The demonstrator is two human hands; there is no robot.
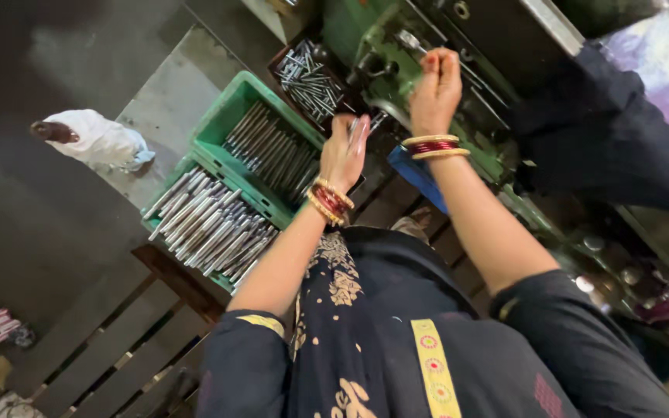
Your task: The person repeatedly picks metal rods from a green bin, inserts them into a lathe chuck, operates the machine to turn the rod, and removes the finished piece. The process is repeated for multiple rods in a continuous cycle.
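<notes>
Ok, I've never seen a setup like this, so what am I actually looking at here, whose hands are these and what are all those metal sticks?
There is one picture, taken by a camera on the worker's head looking down past their dark patterned clothing, so the scene looks tilted. Both arms belong to that person and wear red and gold bangles. The left hand holds a thin metal rod close to a green machine. The right hand is raised and closed around a part of that machine; what exactly it grips is too blurred to tell. Beside the left arm sit two green crates filled with similar metal rods, and a darker tray of thinner pins lies beyond them. A blue tray shows between the arms. At far left someone else's foot in a light trouser leg stands on the floor.
</notes>
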